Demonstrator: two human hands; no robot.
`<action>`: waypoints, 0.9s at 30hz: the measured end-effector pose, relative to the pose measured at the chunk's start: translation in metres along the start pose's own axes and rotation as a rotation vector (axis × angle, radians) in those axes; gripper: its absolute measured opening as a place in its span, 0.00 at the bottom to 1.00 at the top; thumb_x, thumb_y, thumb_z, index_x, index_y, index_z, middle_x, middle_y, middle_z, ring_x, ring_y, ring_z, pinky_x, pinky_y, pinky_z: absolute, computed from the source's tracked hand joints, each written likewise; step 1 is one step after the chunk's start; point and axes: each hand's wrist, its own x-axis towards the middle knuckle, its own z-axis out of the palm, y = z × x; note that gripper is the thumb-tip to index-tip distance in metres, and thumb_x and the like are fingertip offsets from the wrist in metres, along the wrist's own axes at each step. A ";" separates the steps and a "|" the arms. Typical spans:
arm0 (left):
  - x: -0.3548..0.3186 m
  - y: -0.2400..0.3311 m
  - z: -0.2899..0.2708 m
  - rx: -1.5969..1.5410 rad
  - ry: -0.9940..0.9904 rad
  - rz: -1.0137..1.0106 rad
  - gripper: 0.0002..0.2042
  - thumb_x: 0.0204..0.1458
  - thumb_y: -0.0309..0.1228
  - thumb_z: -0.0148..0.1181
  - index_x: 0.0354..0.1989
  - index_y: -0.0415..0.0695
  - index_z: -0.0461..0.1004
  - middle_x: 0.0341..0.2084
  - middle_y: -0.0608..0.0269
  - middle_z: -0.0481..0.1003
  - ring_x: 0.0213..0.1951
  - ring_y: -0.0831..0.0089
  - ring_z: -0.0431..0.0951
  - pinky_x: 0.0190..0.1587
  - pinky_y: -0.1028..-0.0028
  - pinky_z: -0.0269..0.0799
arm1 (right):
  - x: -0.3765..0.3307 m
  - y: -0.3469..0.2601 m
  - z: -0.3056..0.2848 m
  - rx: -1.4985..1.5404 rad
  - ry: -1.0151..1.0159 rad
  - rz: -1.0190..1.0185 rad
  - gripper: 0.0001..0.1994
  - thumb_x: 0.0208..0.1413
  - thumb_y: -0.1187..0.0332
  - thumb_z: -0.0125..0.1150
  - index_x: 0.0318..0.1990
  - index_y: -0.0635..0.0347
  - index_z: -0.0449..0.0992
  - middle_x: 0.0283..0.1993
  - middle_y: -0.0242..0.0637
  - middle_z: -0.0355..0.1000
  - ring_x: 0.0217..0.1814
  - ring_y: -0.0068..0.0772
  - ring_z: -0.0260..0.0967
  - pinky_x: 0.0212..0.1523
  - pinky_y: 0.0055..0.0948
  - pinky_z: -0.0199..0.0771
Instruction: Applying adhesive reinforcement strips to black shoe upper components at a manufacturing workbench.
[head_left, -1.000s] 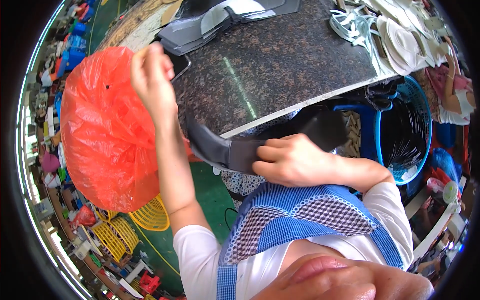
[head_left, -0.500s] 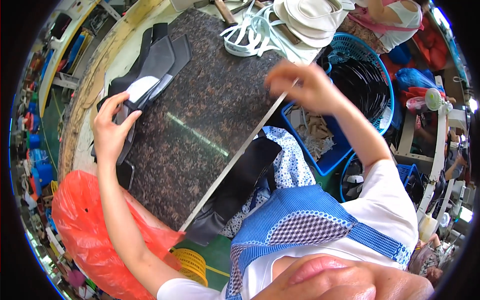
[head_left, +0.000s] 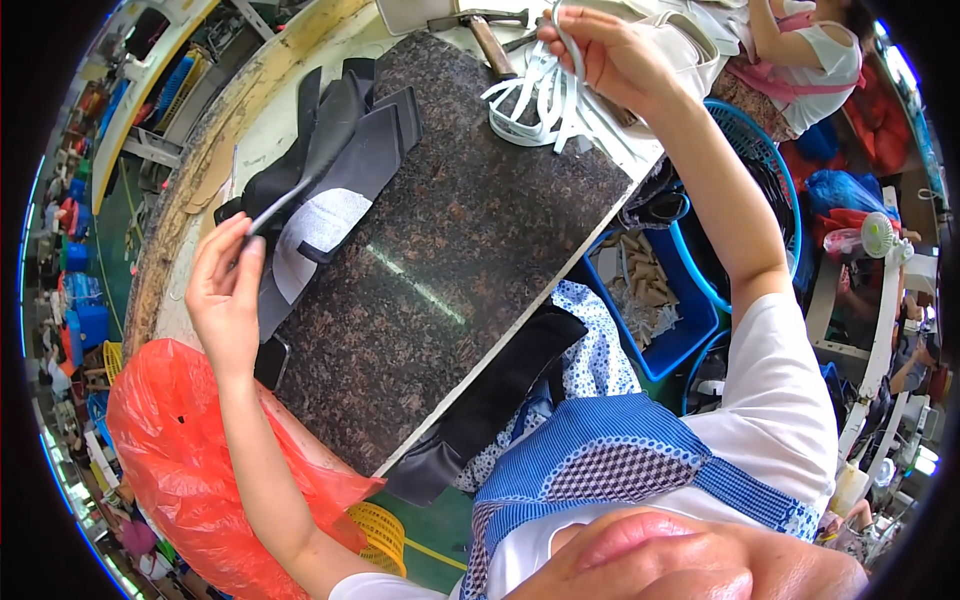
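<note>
At the left of the dark speckled stone slab (head_left: 460,220), my left hand (head_left: 225,295) pinches the edge of a black leather-like piece (head_left: 335,130) between thumb and fingertips. The piece is lifted and folded over at that edge. Beneath it lie more black pieces and one with a pale grey-white patch (head_left: 335,215). My right hand (head_left: 620,65) is raised over the far right of the table, its fingers closed on a narrow pale strip (head_left: 572,42). Just below that hand lies a loose bundle of pale strips (head_left: 530,105).
A hammer (head_left: 490,45) and cream pieces (head_left: 690,45) lie at the far edge. A blue bin (head_left: 690,345) of scraps and a round blue basket (head_left: 795,200) stand at the right. A red plastic bag (head_left: 170,440) hangs at the near left. Another person (head_left: 815,65) sits at far right.
My right hand has moved up and away from the slab's near edge to the strips and now grips one. My left hand has pulled up the black piece's edge, uncovering the pale patch.
</note>
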 end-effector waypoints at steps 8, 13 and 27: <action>-0.055 0.064 0.045 0.953 0.149 0.765 0.08 0.52 0.20 0.70 0.41 0.39 0.84 0.34 0.62 0.80 0.41 0.65 0.81 0.41 0.70 0.79 | -0.049 0.001 0.024 0.091 -0.058 0.092 0.10 0.70 0.61 0.59 0.39 0.56 0.76 0.30 0.22 0.65 0.24 0.11 0.55 0.22 0.16 0.52; -0.159 0.074 0.085 0.544 -0.289 0.205 0.10 0.45 0.23 0.71 0.37 0.42 0.82 0.28 0.61 0.78 0.34 0.61 0.81 0.38 0.66 0.77 | -0.081 -0.030 0.031 0.019 0.196 0.127 0.18 0.74 0.65 0.52 0.64 0.64 0.71 0.39 0.28 0.71 0.34 0.13 0.64 0.32 0.12 0.66; -0.202 0.055 0.004 0.913 -0.213 0.371 0.10 0.52 0.25 0.63 0.42 0.36 0.81 0.42 0.54 0.83 0.50 0.59 0.83 0.55 0.61 0.79 | -0.093 -0.025 0.224 -0.582 -0.442 0.357 0.20 0.66 0.51 0.61 0.40 0.62 0.73 0.23 0.30 0.72 0.12 0.09 0.56 0.13 0.12 0.48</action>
